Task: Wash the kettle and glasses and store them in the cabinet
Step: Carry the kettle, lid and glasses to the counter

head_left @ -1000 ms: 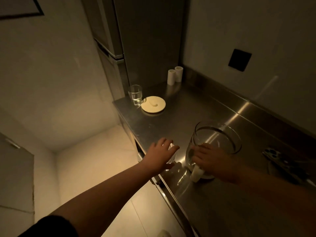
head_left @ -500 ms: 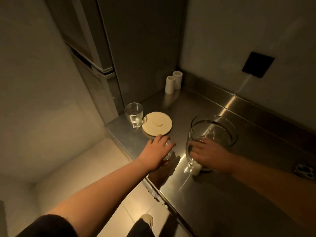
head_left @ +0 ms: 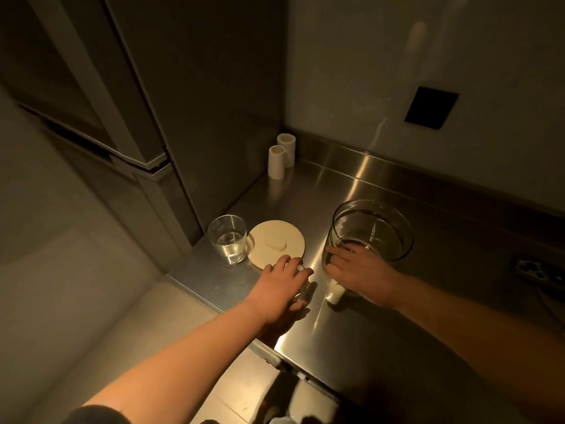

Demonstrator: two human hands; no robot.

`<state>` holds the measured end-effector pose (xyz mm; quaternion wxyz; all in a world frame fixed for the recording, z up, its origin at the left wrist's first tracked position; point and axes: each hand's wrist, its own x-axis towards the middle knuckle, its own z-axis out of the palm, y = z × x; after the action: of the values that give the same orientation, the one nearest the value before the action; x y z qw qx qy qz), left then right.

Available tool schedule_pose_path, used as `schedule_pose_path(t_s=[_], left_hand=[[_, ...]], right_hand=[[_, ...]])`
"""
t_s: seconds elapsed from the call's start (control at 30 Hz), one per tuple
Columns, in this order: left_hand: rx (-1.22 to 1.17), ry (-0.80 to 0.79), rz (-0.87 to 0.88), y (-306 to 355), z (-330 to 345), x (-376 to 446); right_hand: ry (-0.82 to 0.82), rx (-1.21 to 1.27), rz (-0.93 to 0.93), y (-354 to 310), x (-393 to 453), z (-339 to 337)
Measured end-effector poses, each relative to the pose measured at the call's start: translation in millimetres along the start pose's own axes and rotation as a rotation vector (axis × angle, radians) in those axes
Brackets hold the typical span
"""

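A clear glass kettle (head_left: 371, 231) with a pale handle stands on the steel counter (head_left: 382, 325), a little water in it. My right hand (head_left: 357, 275) is wrapped around its handle. My left hand (head_left: 282, 284) is closed over a small glass (head_left: 302, 293) near the counter's front edge; the hand hides most of it. A second glass (head_left: 227, 238) holding some water stands at the counter's left corner. The kettle's cream round lid (head_left: 276, 247) lies flat between that glass and the kettle.
A tall grey fridge (head_left: 146, 102) stands against the counter's left end. Two white cylinders (head_left: 281, 157) stand in the back corner. A dark square plate (head_left: 431, 107) is on the wall. A dark patterned object (head_left: 538, 269) lies at the right edge. Pale floor tiles lie below.
The view has tilted and shifted, so the counter's left corner shows more. Both hands keep their holds on the small glass and the kettle handle, which stay on the counter.
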<state>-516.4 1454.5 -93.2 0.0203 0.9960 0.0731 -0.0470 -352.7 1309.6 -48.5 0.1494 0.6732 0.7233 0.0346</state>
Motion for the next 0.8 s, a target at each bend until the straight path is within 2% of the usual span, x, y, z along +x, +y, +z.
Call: schedule_pose_path(t_s=[0.57, 0.7, 0.8], left_hand=[[-0.079, 0.020, -0.090, 14.3, 22.7, -9.3], [-0.126, 0.027, -0.155, 15.9, 24.1, -23.9], [-0.134, 0.068, -0.246, 9.5, 24.1, -47.9]], right_hand=[[0.008, 0.018, 0.272, -45.3, -11.2, -12.1], [0.024, 0.048, 0.264, -54.0, -8.5, -17.3], [0.066, 0.126, 0.192, -68.8, 2.3, -24.0]])
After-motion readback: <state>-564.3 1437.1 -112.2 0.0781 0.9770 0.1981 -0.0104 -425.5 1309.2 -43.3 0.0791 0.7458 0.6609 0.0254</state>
